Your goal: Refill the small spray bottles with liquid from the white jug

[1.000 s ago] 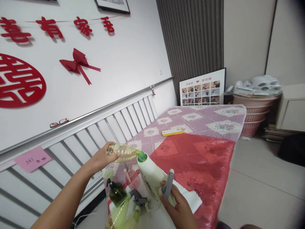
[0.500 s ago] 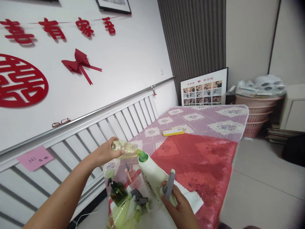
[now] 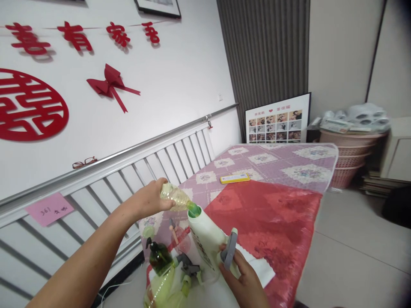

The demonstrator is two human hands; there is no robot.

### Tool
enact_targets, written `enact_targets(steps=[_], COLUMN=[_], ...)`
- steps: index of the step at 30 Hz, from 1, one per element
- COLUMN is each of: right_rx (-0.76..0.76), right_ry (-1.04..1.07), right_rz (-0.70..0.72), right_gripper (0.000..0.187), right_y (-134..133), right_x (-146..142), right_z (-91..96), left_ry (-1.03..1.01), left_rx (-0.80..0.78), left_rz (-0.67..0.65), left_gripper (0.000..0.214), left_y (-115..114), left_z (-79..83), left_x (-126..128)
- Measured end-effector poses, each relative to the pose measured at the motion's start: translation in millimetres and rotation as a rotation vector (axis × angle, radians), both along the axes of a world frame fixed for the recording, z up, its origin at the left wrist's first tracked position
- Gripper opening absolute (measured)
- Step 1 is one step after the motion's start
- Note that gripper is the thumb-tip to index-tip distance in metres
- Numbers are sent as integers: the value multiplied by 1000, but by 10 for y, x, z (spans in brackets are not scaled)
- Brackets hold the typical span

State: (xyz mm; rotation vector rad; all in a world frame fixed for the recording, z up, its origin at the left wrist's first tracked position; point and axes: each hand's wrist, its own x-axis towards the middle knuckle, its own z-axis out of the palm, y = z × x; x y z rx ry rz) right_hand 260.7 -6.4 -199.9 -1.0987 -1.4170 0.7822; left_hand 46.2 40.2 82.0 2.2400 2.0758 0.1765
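My left hand (image 3: pixel 156 196) is wrapped round a clear, ribbed plastic bottle (image 3: pixel 175 197) with a yellowish tint. The bottle is tilted, its neck down at the green-lined mouth of a tall white container (image 3: pixel 204 239). This container leans to the left and bears dark lettering. My right hand (image 3: pixel 242 273) is closed round its grey handle (image 3: pixel 230 249). Beneath the hands stand a dark green pump bottle (image 3: pixel 159 257) and yellow-green clear bottles (image 3: pixel 162 284). A grey spray head (image 3: pixel 189 267) is among them. Whether liquid is flowing is hard to make out.
A flowered purple tablecloth (image 3: pixel 263 158) and a red sheet (image 3: pixel 276 214) cover the table. A flat yellow box (image 3: pixel 234 178) lies farther back. The white railing (image 3: pixel 154 164) runs along the left wall. Stacked pink baskets (image 3: pixel 348 162) stand beyond the table at right.
My left hand and the plastic bottle have shifted slightly right and up, the neck still at the white container's mouth. My right hand has hardly moved. The camera view has turned a little.
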Motion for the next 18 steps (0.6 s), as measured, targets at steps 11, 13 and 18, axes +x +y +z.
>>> enact_targets(steps=[11,13,18], right_rx=[-57,-89,-110], right_ry=[47,78,117], right_rz=[36,50,42], right_gripper=[35,37,42], right_y=[-20,-31,-45], right_x=[20,30,103], right_z=[96,102,123], left_ry=[-396,-587,-1382], left_rx=[144,229,172], left_rz=[151,186,277], left_gripper=[76,74,81], left_y=[-218,-324,-720], left_z=[-675,-944,-1736], left_x=[-465,-569,-677])
